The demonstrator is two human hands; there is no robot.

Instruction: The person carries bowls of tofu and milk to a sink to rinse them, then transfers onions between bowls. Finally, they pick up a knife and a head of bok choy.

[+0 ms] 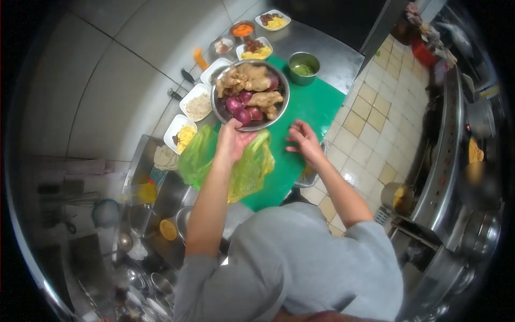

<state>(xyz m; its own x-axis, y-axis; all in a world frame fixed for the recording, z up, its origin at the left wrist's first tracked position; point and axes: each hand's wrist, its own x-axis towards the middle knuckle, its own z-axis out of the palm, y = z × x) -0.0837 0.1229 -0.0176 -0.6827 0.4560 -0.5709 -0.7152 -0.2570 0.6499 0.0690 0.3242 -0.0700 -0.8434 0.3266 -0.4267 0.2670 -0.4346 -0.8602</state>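
Note:
My left hand (233, 140) grips the near rim of a round metal bowl (286, 107), its thumb over the edge. Inside the bowl lie several pieces of ginger (252, 80) and several red onions (241, 114). A yellow-green plastic bag (249, 174) spreads under and beside my left hand, over the near part of a green cutting board (316, 104). To the right of the bowl, my right hand (304, 140) hovers above the board, fingers apart and slightly curled, holding nothing.
White dishes of chopped food (197, 106) line the wall side, with a small pot of green pieces (303, 70) at the board's far end. A sink (161, 204) holding utensils is at the near left. Across the tiled floor (365, 123) stands a stove (437, 188).

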